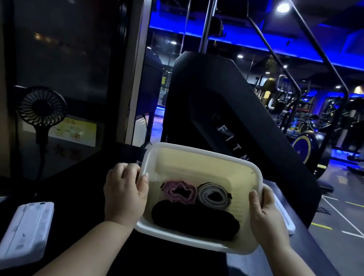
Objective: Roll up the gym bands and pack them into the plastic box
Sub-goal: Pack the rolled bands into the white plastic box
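Gripping the plastic box at centre frame, both hands are closed around its side rims. The left hand grasps the left rim: its thumb hooks over the edge into the box while the curled fingers wrap the outside. The right hand grasps the right rim the same way, with the thumb lying along the inner wall and the fingers hidden behind the outer side.

The box is pale and rounded at the corners, and its open mouth faces up toward the camera, the near edge lowest in the frame. Whether it rests on the dark counter or is held just above it I cannot tell, and the wide lens leaves its longer side unclear.

Three rolled bands lie inside, toward the near end. A pink band and a grey band stand side by side with their coiled ends up, pink on the left, touching or nearly so. A black band lies just below them in the frame, its long axis running left to right across the box floor.

A flat white piece shows just right of the right hand. A white power strip lies at lower left, a small black fan stands at mid left, and a black fitness machine rises behind the box.
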The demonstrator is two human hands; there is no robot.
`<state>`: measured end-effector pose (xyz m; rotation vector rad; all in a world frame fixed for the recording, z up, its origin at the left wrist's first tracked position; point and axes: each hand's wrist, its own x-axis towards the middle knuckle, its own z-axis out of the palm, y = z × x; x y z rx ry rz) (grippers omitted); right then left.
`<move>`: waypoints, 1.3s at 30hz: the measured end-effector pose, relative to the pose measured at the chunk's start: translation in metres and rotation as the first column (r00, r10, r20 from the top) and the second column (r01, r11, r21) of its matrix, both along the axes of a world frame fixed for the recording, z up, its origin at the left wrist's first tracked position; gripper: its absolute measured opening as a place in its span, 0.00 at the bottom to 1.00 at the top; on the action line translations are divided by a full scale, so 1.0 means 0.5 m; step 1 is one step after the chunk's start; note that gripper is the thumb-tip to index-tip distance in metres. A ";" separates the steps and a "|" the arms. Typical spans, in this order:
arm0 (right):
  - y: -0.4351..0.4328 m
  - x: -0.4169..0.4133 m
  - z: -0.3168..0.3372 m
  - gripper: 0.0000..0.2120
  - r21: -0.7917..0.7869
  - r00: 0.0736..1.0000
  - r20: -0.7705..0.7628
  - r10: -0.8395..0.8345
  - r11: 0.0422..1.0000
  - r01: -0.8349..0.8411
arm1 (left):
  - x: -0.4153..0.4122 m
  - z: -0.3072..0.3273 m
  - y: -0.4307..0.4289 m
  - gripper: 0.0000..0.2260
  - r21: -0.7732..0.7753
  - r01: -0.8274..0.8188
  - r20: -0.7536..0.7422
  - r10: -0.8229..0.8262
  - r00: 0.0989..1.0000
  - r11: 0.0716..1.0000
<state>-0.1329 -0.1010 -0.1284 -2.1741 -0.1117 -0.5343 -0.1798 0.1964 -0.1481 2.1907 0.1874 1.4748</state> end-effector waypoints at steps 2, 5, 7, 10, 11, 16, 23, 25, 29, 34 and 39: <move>-0.001 0.002 0.009 0.11 -0.028 1.000 0.008 -0.003 1.000 0.003 | 0.011 0.000 0.002 0.18 0.011 0.063 -0.020 -0.063 0.998 0.998; -0.003 0.021 0.019 0.20 -0.012 0.998 0.042 0.045 0.999 -0.044 | 0.017 0.016 0.003 0.21 -0.124 0.242 -0.126 -0.257 0.958 0.962; -0.002 0.038 0.020 0.25 0.021 0.994 0.053 0.100 0.995 -0.101 | 0.023 0.023 0.005 0.22 -0.219 0.296 -0.175 -0.336 0.926 0.930; 0.001 0.056 0.024 0.22 0.144 0.982 0.069 0.176 0.972 -0.184 | 0.035 0.035 0.012 0.23 -0.343 0.341 -0.223 -0.429 0.875 0.875; 0.002 0.063 0.025 0.20 0.171 0.977 0.075 0.201 0.962 -0.212 | 0.040 0.041 0.013 0.22 -0.383 0.352 -0.234 -0.459 0.857 0.854; 0.008 0.106 0.036 0.14 0.227 0.949 0.065 0.308 0.921 -0.315 | 0.079 0.060 0.022 0.22 -0.477 0.350 -0.251 -0.507 0.825 0.806; 0.008 0.208 0.039 0.32 0.299 0.946 -0.112 0.305 0.918 -0.261 | 0.154 0.072 0.052 0.21 -0.623 0.310 -0.270 -0.569 0.777 0.718; 0.003 0.238 0.036 0.38 0.299 0.932 -0.169 0.321 0.918 -0.262 | 0.176 0.072 0.055 0.19 -0.647 0.298 -0.274 -0.579 0.768 0.702; 0.007 0.270 0.042 0.40 0.255 0.907 -0.222 0.359 0.919 -0.301 | 0.208 0.067 0.061 0.17 -0.676 0.269 -0.293 -0.585 0.756 0.686; 0.015 0.288 0.054 0.20 0.304 0.868 -0.256 0.425 0.888 -0.345 | 0.239 0.065 0.074 0.20 -0.728 0.212 -0.326 -0.601 0.729 0.652; 0.013 0.296 0.046 0.19 0.369 0.856 -0.284 0.432 0.873 -0.318 | 0.238 0.060 0.078 0.21 -0.773 0.196 -0.329 -0.646 0.688 0.603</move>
